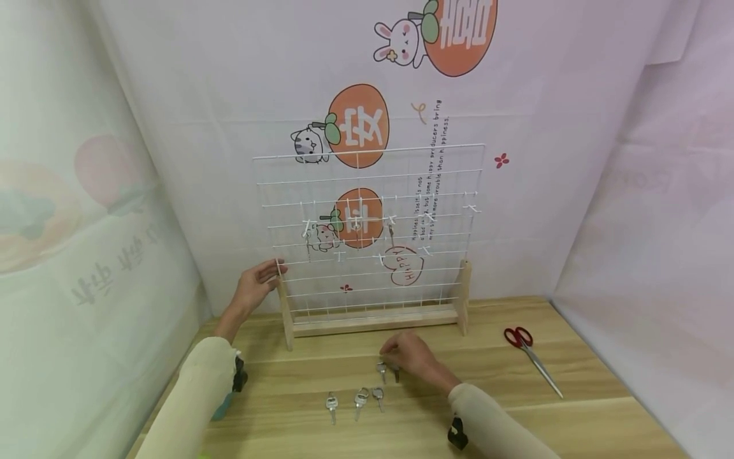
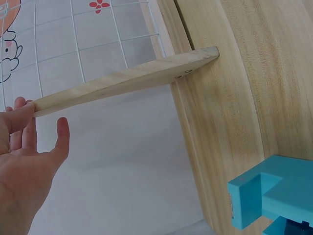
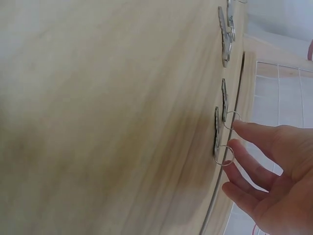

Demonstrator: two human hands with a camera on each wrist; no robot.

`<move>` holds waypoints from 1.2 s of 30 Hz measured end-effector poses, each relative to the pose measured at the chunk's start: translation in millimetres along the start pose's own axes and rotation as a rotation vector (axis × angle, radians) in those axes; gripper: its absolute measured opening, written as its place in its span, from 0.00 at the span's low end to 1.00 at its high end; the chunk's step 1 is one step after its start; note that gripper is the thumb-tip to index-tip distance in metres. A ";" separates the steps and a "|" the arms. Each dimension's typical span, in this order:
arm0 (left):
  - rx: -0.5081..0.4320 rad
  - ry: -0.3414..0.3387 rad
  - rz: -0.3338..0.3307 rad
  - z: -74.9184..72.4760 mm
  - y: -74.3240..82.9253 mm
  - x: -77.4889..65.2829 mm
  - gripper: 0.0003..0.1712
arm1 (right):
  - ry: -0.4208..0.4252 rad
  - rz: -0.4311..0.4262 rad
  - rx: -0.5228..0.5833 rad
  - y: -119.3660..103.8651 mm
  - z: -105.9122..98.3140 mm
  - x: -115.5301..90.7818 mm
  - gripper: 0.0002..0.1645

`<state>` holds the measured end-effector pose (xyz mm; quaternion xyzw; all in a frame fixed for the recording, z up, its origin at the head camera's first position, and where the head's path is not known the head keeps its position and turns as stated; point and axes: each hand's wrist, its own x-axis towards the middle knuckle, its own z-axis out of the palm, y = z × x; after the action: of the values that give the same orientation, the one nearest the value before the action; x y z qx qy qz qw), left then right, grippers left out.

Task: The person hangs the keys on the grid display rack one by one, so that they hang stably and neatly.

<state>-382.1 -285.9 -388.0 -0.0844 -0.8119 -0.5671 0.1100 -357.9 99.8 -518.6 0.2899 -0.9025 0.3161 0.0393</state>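
A white wire grid rack [image 1: 367, 277] stands in a wooden base near the back wall. My left hand [image 1: 256, 285] holds the top of its left wooden upright [image 2: 122, 78], fingers against the end of the wood. My right hand [image 1: 414, 357] is low over the table in front of the rack, beside two keys. In the right wrist view, the thumb of this hand [image 3: 288, 181] touches the ring of one key [image 3: 225, 100]. The other fingertips are at the ring of a second key [image 3: 216, 129], with a gap between thumb and fingers.
Several more keys lie nearer the front, among them a key [image 1: 332, 407] and a ringed key [image 1: 360, 399]. Red-handled scissors [image 1: 533, 360] lie at the right. White hooks [image 1: 392, 220] hang on the grid. A blue object [image 2: 274, 191] sits at the left.
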 end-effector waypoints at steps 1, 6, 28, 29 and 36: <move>0.002 -0.002 0.001 0.3 0.2 -0.1 0.30 | 0.000 0.001 -0.009 -0.3 0.7 -0.3 0.02; 0.010 -0.003 -0.007 2.0 1.5 -0.1 0.31 | -0.008 -0.001 -0.026 -1.0 3.1 -2.1 0.04; 0.004 0.003 -0.007 0.4 -0.5 -0.7 0.31 | 0.087 -0.014 0.057 -10.9 -11.9 -3.7 0.03; 0.005 0.003 -0.002 0.3 -0.8 -0.7 0.31 | 0.095 -0.010 0.057 -11.7 -13.3 -3.3 0.03; 0.002 0.000 0.000 -0.8 -2.0 -1.2 0.31 | 0.152 -0.071 0.094 -19.9 -35.1 0.7 0.04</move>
<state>-381.4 -287.4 -389.8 -0.0844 -0.8125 -0.5662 0.1098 -351.4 107.7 -479.5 0.2986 -0.8701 0.3778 0.1052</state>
